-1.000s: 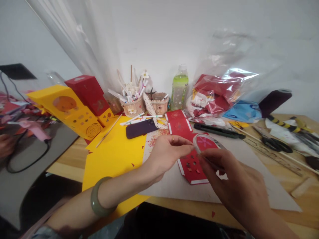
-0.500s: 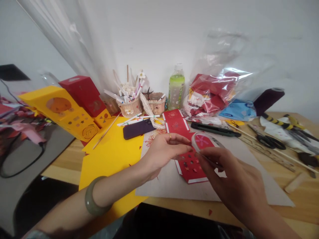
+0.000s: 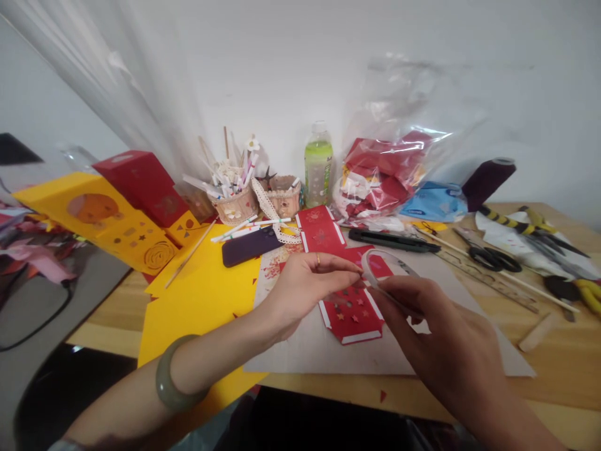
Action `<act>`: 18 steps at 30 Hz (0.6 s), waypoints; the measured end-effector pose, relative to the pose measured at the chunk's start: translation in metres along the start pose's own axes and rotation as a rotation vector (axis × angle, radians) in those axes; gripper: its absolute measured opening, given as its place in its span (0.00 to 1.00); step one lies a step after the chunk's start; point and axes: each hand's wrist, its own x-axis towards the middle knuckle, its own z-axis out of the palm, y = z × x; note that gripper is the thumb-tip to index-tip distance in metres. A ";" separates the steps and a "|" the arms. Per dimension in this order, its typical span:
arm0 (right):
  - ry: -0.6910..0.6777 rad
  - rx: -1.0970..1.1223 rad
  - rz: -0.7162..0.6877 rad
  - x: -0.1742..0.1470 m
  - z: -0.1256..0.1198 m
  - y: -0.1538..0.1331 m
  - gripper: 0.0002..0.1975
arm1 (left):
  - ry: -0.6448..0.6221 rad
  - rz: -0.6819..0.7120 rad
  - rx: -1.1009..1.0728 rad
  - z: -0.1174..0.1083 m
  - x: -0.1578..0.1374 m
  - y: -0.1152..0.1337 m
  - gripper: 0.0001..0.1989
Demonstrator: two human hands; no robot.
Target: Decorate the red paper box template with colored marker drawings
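Observation:
My right hand (image 3: 444, 338) grips a roll of white tape (image 3: 369, 260) between thumb and fingers, holding it tilted above the table. My left hand (image 3: 298, 282), with a ring and a green bangle, pinches at the roll's near-left edge, seemingly on the tape's end; the fingertips hide it. Below both hands lies a flat red card cutout (image 3: 359, 332) with star and round cut-outs, flower patterns higher up and white strips along its edges. It rests on a pale grey board (image 3: 451, 313).
Yellow card (image 3: 197, 313) and a dark phone (image 3: 248, 246) lie left. Yellow (image 3: 103, 219) and red boxes (image 3: 145, 181) stand behind. Farther back are pen baskets (image 3: 235, 207) and a green bottle (image 3: 318, 166). A box cutter (image 3: 394, 240), scissors (image 3: 488, 255) and ruler (image 3: 488, 285) lie right.
The tape roll has tipped, so its rim shows more and less red card is visible through its centre. My hands keep their grips. The whole view has shifted slightly to the right.

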 end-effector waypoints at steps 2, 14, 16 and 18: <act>-0.005 0.036 0.030 0.001 -0.002 0.001 0.05 | -0.035 -0.007 -0.023 0.000 0.001 -0.003 0.02; -0.022 0.319 0.247 -0.005 -0.005 0.009 0.08 | -0.053 -0.033 -0.023 0.007 0.004 -0.008 0.03; -0.017 0.289 0.231 -0.006 -0.005 0.008 0.08 | -0.039 -0.032 -0.001 0.008 0.004 -0.008 0.03; -0.006 0.229 0.211 -0.006 -0.005 0.007 0.07 | -0.028 -0.023 0.016 0.010 0.003 -0.007 0.02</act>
